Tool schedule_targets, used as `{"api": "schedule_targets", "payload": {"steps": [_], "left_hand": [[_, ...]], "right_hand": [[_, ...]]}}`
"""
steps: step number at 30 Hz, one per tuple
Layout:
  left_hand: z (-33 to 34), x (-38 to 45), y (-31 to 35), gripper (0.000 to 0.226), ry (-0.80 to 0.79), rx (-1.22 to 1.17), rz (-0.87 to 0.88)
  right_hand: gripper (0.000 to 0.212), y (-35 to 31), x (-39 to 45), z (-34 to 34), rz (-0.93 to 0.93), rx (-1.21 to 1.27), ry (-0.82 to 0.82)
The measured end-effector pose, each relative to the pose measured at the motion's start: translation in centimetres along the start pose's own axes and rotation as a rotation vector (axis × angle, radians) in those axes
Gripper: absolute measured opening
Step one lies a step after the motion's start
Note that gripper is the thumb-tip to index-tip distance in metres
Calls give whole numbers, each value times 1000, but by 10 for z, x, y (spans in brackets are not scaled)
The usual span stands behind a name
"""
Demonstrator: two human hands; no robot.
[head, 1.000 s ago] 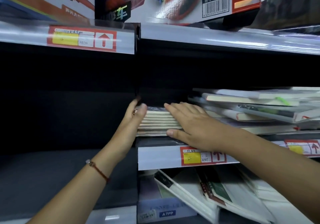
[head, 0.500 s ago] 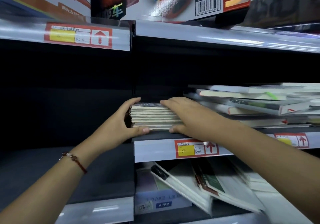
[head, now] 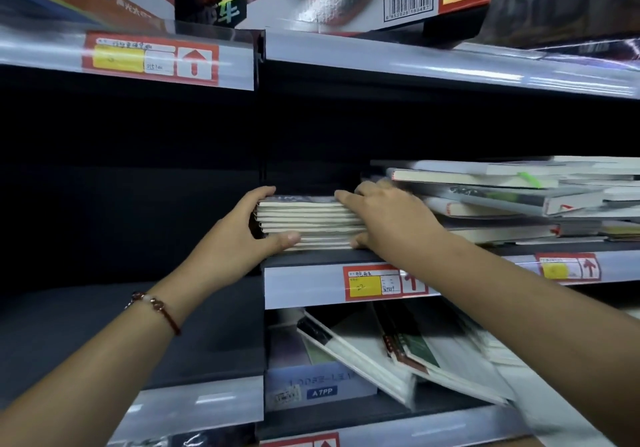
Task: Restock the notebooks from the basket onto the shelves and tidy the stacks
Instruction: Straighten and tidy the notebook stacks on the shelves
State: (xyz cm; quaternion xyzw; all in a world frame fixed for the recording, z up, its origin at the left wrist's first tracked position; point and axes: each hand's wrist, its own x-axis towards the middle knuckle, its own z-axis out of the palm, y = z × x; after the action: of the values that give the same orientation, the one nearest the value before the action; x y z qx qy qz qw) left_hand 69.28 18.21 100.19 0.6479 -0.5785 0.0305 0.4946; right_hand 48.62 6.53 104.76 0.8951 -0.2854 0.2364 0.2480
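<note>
My left hand (head: 239,235) and right hand (head: 388,218) clamp the notebook stack (head: 310,223) at frame centre, on the shelf (head: 311,259) edge. Uneven pressure could fan the notebooks off the front.

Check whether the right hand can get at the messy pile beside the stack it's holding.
Probably yes: the right hand sits right beside the messy pile, nothing between them.

- The left hand (head: 239,235) is clasping the left end of a small stack of spiral notebooks (head: 311,223), thumb at the bottom front.
- The right hand (head: 391,220) is gripping the stack's right end.
- The stack is sitting on the middle shelf (head: 311,258), beside an untidy pile of books (head: 519,201).
- Slanting notebooks (head: 398,353) are lying on the shelf below.
</note>
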Motion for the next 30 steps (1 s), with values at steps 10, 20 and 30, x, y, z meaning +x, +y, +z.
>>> {"api": "schedule_targets", "payload": {"steps": [10, 20, 30], "left_hand": [[6, 2, -4, 50, 159, -42, -2], [26, -34, 60, 64, 389, 6, 88], [118, -17, 144, 123, 178, -556, -85]], "right_hand": [[38, -4, -7, 12, 72, 228, 250], [38, -14, -84, -16, 143, 657, 287], [20, 80, -172, -45, 432, 1175, 861]]}}
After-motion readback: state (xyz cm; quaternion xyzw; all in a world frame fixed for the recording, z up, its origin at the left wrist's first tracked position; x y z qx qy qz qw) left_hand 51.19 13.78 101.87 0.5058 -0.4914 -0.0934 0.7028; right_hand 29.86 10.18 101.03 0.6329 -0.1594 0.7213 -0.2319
